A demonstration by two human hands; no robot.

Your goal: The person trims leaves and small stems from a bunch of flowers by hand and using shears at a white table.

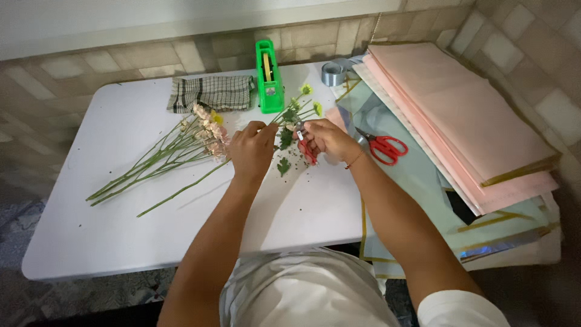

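1 view is supplied: a head-worn camera on the person, aimed steeply downward and forward across the white tabletop (109,230). The wearer's torso fills the bottom edge, with both forearms extending up into the frame centre. The far tabletop edge meets a tiled wall (91,66) near the top. Range is close, about arm's reach. No second view exists, so no overlap applies.
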